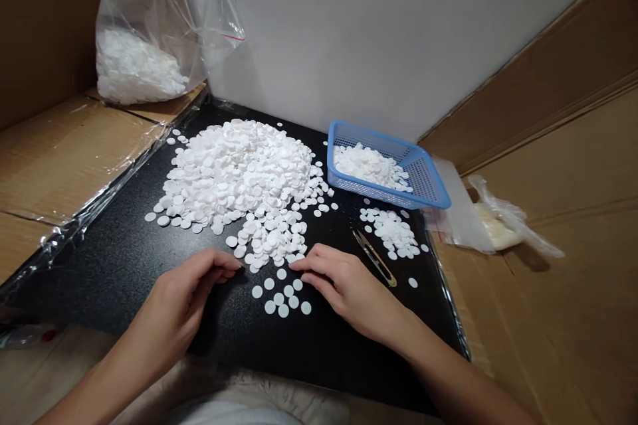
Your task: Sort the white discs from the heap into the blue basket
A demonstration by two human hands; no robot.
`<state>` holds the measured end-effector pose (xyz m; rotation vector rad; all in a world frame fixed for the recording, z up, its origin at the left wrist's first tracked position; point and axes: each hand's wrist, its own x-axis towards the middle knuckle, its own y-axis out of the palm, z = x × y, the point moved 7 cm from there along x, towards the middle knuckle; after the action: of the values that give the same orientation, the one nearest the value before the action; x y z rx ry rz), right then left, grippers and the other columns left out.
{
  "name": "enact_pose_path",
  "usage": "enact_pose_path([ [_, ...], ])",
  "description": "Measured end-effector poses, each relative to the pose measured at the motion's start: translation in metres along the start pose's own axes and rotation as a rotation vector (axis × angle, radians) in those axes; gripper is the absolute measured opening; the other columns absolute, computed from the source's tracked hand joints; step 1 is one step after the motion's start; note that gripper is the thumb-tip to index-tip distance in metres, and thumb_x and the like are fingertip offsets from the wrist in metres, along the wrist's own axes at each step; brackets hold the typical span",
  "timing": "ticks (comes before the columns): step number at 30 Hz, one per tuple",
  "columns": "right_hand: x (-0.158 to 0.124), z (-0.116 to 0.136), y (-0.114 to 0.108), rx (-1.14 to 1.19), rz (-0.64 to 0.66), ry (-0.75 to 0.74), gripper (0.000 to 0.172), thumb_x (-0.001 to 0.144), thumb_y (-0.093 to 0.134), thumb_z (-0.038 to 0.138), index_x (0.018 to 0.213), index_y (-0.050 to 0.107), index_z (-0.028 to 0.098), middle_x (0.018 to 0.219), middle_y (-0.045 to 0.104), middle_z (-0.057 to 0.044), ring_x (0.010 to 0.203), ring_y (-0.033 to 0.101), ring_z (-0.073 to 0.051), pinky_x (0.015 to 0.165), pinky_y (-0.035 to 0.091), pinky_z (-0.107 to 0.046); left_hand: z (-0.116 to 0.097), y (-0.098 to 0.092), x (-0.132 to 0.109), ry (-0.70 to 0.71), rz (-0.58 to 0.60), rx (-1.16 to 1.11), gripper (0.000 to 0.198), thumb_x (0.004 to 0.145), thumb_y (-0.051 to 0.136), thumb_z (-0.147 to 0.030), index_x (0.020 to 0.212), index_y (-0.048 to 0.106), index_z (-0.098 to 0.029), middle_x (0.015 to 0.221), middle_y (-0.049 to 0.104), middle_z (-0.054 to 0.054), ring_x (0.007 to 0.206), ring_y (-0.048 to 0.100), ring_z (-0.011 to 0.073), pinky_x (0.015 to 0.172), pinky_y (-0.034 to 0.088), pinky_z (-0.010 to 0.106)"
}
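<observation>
A large heap of white discs (239, 169) covers the back of the black table (124, 265), and a smaller cluster (272, 236) spills from its front. Several single discs (283, 310) lie flat between my hands. My left hand (192, 289) rests left of the cluster, its fingers curled together; what they hold, if anything, is hidden. On the right side, my right hand (343, 282) reaches to the cluster's front edge with its fingertips at the discs, the thumb and index finger slightly apart and nothing visible between them.
A blue basket (428, 179) with discs stands at the back right. In front of it are a small disc pile (396, 234) and thread snips (373, 257). Plastic bags lie at the back left (139, 66) and far right (498, 226). A wall rises behind.
</observation>
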<state>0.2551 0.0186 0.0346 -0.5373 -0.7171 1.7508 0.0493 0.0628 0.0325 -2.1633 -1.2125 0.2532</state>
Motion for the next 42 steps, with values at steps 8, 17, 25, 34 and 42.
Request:
enact_pose_path([
  [8, 0.0, 0.002, 0.004, -0.013, 0.007, 0.004, 0.027, 0.095, 0.055, 0.01, 0.114, 0.071, 0.022, 0.096, 0.066, -0.005, 0.087, 0.066, -0.017, 0.079, 0.055, -0.029, -0.006, 0.01, -0.003, 0.002, 0.069, -0.03, 0.023, 0.097, 0.041, -0.02, 0.1, 0.063, -0.024, 0.098, 0.075, 0.002, 0.088, 0.072, 0.0183, 0.077, 0.057, 0.027],
  [17, -0.001, 0.008, 0.014, 0.056, 0.06, -0.005, 0.03, 0.095, 0.055, 0.008, 0.114, 0.072, 0.023, 0.094, 0.063, -0.004, 0.084, 0.064, -0.015, 0.076, 0.053, -0.026, -0.012, 0.027, -0.008, 0.016, 0.159, -0.082, 0.042, 0.078, 0.039, -0.001, 0.108, 0.058, -0.026, 0.109, 0.069, 0.003, 0.098, 0.067, 0.0193, 0.083, 0.054, 0.029],
  [25, 0.0, 0.001, -0.012, -0.01, -0.183, -0.023, 0.017, 0.095, 0.056, 0.009, 0.097, 0.069, 0.019, 0.09, 0.067, -0.004, 0.084, 0.066, -0.017, 0.077, 0.053, -0.028, -0.023, 0.045, -0.007, 0.064, 0.316, -0.128, 0.056, 0.075, 0.038, 0.004, 0.118, 0.053, -0.029, 0.116, 0.059, 0.003, 0.11, 0.058, 0.0192, 0.095, 0.049, 0.034],
  [34, 0.004, 0.006, 0.015, -0.476, -0.218, -0.172, 0.008, 0.098, 0.057, 0.018, 0.095, 0.065, 0.017, 0.084, 0.063, -0.004, 0.073, 0.061, -0.016, 0.064, 0.045, -0.025, -0.011, 0.028, 0.012, 0.082, 0.069, 0.113, 0.011, 0.097, 0.048, -0.018, 0.097, 0.056, -0.025, 0.093, 0.059, 0.0, 0.085, 0.059, 0.018, 0.073, 0.048, 0.028],
  [42, 0.004, 0.017, 0.016, -0.721, -0.337, -0.322, 0.026, 0.101, 0.047, 0.015, 0.079, 0.061, 0.017, 0.07, 0.058, -0.001, 0.061, 0.053, -0.014, 0.054, 0.032, -0.029, -0.011, 0.031, 0.023, 0.162, -0.056, 0.324, 0.01, 0.095, 0.055, -0.024, 0.086, 0.057, -0.021, 0.084, 0.055, 0.0, 0.077, 0.056, 0.0197, 0.069, 0.044, 0.03],
])
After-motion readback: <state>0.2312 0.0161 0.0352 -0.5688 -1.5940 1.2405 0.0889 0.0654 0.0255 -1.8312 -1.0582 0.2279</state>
